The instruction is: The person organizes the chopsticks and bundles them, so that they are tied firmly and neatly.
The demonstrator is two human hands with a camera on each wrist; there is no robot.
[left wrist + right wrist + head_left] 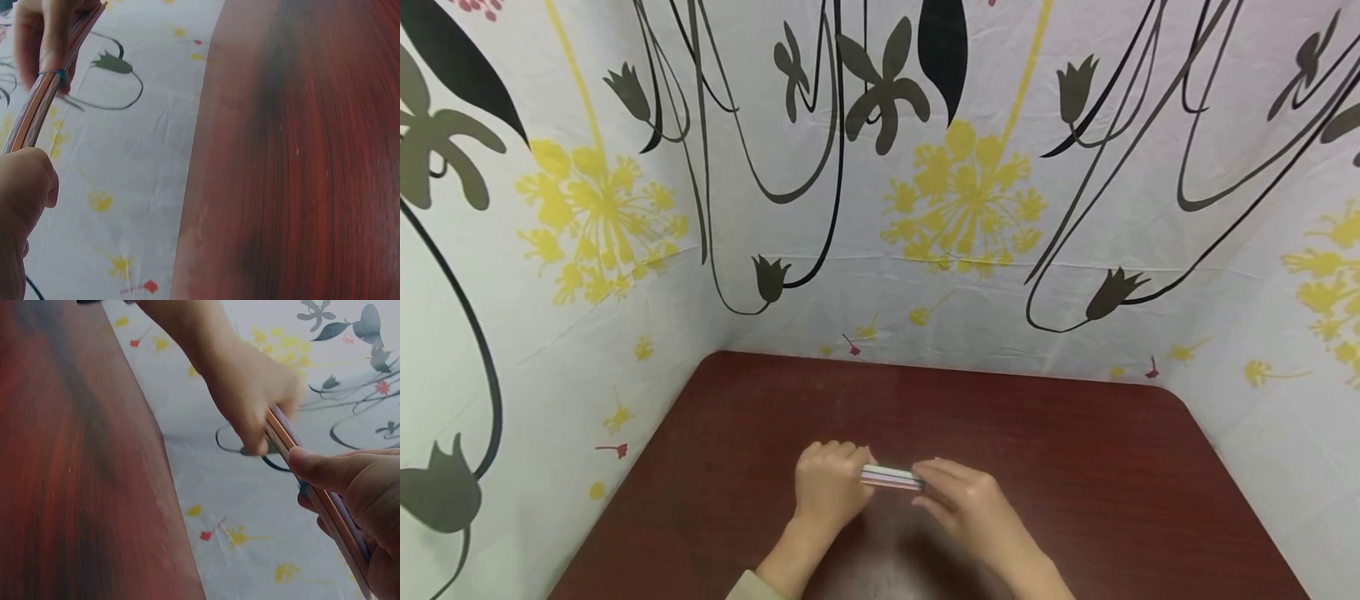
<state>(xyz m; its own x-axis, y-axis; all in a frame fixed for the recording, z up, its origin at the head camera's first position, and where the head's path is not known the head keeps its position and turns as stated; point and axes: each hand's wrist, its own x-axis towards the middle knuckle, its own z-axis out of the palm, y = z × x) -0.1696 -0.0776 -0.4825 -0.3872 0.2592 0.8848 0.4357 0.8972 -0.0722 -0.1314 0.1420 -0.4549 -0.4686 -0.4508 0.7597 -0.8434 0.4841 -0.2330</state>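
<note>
A bundle of long, thin, pencil-like sticks (pixel 890 477) is held above the table between both hands. Orange-brown, purple and pale sides show on the sticks in the wrist views. My left hand (pixel 831 483) grips one end in a fist, hiding that end. Farther along, my right hand (pixel 972 506) pinches the bundle between thumb and fingers. A thin blue band (pixel 57 73) goes round the sticks at the right fingertips, seen in the left wrist view. From the right wrist, the sticks run under the right thumb (pixel 306 461) and past the palm.
The dark red-brown wooden table (pixel 760 417) has rounded far corners. White cloth (pixel 925 317) printed with yellow flowers and dark stems hangs behind it and along both sides.
</note>
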